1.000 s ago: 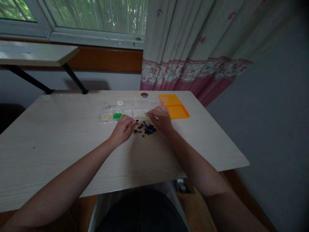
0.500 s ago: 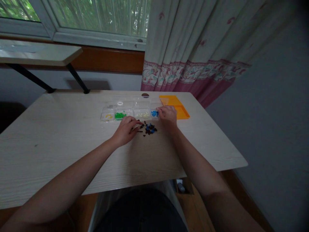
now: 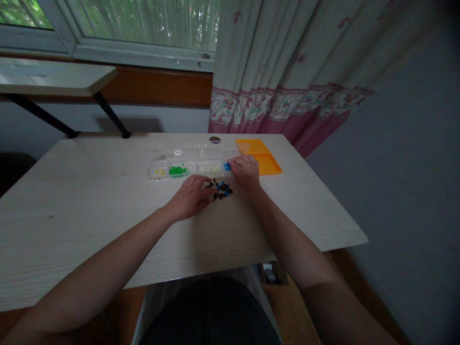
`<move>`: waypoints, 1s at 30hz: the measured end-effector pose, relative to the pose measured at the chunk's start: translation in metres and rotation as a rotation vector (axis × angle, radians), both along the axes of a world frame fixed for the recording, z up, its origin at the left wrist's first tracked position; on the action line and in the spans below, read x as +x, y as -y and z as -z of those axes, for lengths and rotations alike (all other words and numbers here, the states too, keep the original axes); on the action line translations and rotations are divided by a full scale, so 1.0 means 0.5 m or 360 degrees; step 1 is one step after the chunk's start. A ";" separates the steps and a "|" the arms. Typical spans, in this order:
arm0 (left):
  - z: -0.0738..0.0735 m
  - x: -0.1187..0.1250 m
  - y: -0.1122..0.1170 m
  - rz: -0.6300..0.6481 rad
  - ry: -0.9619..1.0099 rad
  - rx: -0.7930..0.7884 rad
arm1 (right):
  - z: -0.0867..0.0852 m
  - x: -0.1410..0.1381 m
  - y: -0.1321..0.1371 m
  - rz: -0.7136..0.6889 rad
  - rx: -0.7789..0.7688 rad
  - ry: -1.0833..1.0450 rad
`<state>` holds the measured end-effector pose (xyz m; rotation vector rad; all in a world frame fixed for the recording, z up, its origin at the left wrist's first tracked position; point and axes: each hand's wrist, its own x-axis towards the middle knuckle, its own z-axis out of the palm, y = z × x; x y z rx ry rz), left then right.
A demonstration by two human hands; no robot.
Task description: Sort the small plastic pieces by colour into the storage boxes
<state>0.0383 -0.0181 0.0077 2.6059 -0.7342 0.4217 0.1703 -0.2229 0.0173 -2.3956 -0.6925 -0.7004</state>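
Note:
A small heap of dark brown and blue beads (image 3: 222, 188) lies on the pale wooden table (image 3: 108, 211). My left hand (image 3: 192, 196) rests palm down at the heap's left edge, its curled fingertips touching the beads. My right hand (image 3: 246, 172) sits just right of the heap, fingers pinched over the blue compartment (image 3: 226, 166) of a clear divided box (image 3: 187, 163). What the right fingers hold is too small to make out. Other compartments hold green beads (image 3: 177, 170), yellow beads (image 3: 159, 172) and whitish beads (image 3: 211, 168).
An orange tray (image 3: 264, 158) lies beyond my right hand near the table's far right corner. A dark round spot (image 3: 214, 139) marks the table's far edge. A second table (image 3: 53, 79) stands under the window; a curtain (image 3: 287, 72) hangs at the right.
My right hand moved from the whitish compartment rightward to the blue one. My left hand slid right, from beside the heap onto its left edge.

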 end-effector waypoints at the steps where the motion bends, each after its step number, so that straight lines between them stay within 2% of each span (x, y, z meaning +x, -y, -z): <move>1: -0.001 -0.001 0.000 -0.0006 -0.0004 -0.0014 | 0.000 0.001 0.000 -0.0001 -0.0007 -0.0006; 20: -0.001 0.001 -0.003 -0.0081 0.0019 -0.0105 | 0.004 0.001 -0.001 -0.0046 -0.0030 -0.0023; 27: -0.012 -0.004 0.002 -0.0040 0.0033 -0.0073 | -0.003 -0.004 -0.002 -0.0051 -0.0018 -0.0042; 30: -0.014 -0.002 0.001 -0.0089 0.0045 -0.0172 | -0.004 -0.005 -0.001 -0.0106 0.0012 -0.0011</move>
